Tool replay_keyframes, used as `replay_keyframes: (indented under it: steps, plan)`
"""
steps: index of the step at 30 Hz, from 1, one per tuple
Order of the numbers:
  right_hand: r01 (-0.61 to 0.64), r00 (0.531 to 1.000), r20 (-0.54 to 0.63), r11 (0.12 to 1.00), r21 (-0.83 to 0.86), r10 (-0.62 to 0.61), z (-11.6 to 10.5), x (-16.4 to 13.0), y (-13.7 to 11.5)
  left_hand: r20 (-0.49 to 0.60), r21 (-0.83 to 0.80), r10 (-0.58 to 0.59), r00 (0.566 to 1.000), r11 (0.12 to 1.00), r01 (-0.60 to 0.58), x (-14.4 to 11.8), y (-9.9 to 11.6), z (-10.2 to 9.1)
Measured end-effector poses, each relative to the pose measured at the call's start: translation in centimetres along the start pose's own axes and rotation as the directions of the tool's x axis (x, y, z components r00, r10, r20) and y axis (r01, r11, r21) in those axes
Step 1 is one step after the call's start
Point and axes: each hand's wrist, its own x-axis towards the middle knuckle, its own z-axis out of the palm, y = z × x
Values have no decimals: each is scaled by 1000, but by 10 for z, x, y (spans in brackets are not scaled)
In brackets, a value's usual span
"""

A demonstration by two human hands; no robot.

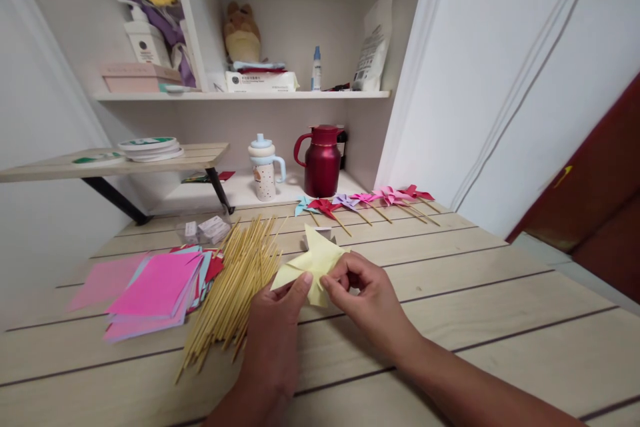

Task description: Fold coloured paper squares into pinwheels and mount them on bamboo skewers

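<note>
Head view: a pale wooden table (500, 307) with dark lines across it fills the lower frame; a white shelf unit (310, 95) stands behind it at upper middle, with a white wall (465, 47) at upper right; near the centre, both hands hold a pale yellow paper pinwheel (324, 257); the left hand (277, 320), rising from the bottom, has its thumb clamped on the paper's lower left, other fingers mostly hidden; the right hand (367, 287), reaching in from the lower right, pinches the paper between thumb and forefinger, the rest curled; thin sticks (235, 300) lie heaped just beside the left hand; coloured sheets (157, 283) lie at left; the yellow paper partly hides a small grey object (327, 233); more pinwheels (393, 196) line the table right of centre; a red jug (323, 160) and a lidded cup (265, 177) stand at the middle.
</note>
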Motion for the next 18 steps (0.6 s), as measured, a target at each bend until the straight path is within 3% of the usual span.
replay_keyframes:
  steps: [5,8,13,18]
  plan:
    - [-28,1000,12,1000,-1,28,1,-1,-1,-16,86,-26,1000,996,27,0,3,0]
    - [-15,1000,-12,1000,-4,15,-1,0,-2,-49,182,17,999,983,-8,3,5,-2]
    - [60,987,-146,998,-35,-65,-14,8,-1,-85,363,252,964,909,-206,8,5,-7]
    - [4,999,-38,999,34,-3,-25,16,3,2,481,470,883,774,-413,6,7,-4]
